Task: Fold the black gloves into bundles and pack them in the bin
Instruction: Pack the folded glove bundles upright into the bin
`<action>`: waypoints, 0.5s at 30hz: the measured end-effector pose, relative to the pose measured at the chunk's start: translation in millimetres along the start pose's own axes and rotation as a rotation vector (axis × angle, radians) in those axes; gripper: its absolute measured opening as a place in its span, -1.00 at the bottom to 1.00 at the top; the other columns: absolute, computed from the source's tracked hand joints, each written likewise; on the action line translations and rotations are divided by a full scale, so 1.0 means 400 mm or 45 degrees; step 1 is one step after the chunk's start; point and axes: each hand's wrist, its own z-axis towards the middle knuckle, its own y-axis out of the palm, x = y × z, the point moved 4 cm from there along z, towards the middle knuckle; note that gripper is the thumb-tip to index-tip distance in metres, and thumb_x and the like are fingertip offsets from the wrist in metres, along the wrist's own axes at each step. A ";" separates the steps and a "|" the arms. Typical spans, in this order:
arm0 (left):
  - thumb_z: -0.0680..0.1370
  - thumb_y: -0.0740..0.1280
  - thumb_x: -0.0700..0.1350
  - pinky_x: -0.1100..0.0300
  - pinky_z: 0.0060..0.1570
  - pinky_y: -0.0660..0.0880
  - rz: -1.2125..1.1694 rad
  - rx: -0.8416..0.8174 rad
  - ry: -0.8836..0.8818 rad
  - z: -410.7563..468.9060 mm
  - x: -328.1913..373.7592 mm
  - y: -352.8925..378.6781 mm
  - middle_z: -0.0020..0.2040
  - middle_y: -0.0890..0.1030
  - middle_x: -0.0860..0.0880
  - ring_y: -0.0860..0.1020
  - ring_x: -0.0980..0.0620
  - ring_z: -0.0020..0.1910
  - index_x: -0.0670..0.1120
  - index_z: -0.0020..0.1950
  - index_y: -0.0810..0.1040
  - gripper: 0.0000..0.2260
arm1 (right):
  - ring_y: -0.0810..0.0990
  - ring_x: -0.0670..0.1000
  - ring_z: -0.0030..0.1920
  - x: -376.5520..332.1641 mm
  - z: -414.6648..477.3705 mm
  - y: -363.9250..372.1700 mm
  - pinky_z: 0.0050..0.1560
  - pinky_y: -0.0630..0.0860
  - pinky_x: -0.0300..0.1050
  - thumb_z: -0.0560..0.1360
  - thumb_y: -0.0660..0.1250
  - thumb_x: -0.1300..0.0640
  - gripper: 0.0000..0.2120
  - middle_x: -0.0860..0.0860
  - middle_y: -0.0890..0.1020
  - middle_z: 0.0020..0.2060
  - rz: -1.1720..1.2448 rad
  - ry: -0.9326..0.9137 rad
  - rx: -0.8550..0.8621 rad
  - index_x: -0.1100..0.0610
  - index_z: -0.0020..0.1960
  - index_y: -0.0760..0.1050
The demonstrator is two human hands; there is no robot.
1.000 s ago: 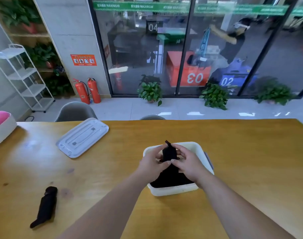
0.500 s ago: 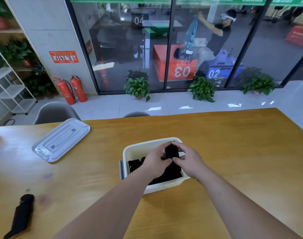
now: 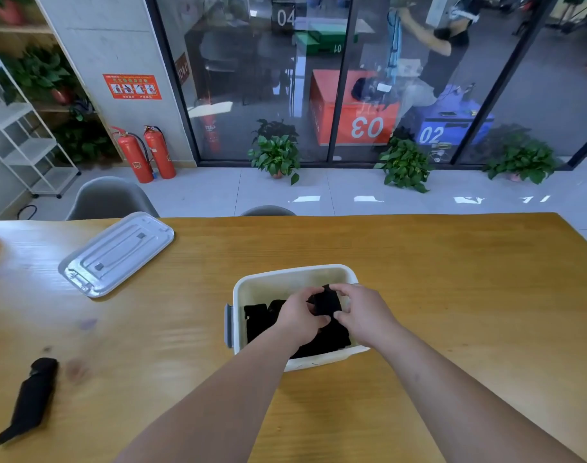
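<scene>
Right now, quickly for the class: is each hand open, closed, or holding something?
The left hand: closed, gripping the black glove bundle over the bin.
The right hand: closed, pinching the same bundle.

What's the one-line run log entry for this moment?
phase: packing | left hand: holds glove bundle | right hand: pinches glove bundle | bin: black gloves inside | spare glove: on table

The glove bundle is rolled tighter now — and lower in the bin.
</scene>
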 end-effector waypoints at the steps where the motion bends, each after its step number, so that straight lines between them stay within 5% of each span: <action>1: 0.53 0.54 -0.16 -0.01 0.11 0.69 0.016 0.004 -0.006 0.003 0.001 0.004 0.04 0.72 0.06 0.72 0.03 0.02 0.20 0.48 0.49 -0.43 | 0.59 0.01 0.25 0.000 0.003 0.004 0.27 0.54 -0.03 0.57 0.46 0.08 -0.43 -0.13 0.56 0.38 0.017 -0.003 -0.006 -0.19 0.54 0.44; 4: 0.55 0.54 -0.13 0.03 0.12 0.67 0.110 -0.004 0.001 0.006 0.007 0.014 0.03 0.67 0.05 0.71 0.01 0.00 0.17 0.52 0.46 -0.43 | 0.55 -0.03 0.34 0.008 0.004 0.013 0.40 0.49 -0.01 0.57 0.49 0.00 -0.43 -0.21 0.57 0.37 0.146 0.014 -0.030 -0.26 0.52 0.44; 9: 0.56 0.54 -0.09 0.12 0.09 0.60 0.231 0.002 0.027 0.014 0.009 0.028 0.06 0.63 0.07 0.64 0.04 0.06 0.16 0.56 0.44 -0.40 | 0.58 -0.17 0.33 0.024 -0.008 0.026 0.29 0.52 -0.13 0.61 0.48 0.05 -0.48 -0.24 0.57 0.35 0.581 0.086 -0.026 -0.22 0.52 0.46; 15: 0.58 0.53 -0.08 0.14 0.15 0.56 0.298 0.059 0.032 0.019 -0.002 0.024 0.12 0.57 0.05 0.59 0.01 0.12 0.16 0.59 0.41 -0.38 | 0.51 -0.05 0.45 0.023 -0.024 0.051 0.53 0.43 0.09 0.71 0.23 -0.21 -0.49 -0.08 0.53 0.49 1.097 0.266 -0.112 -0.09 0.61 0.36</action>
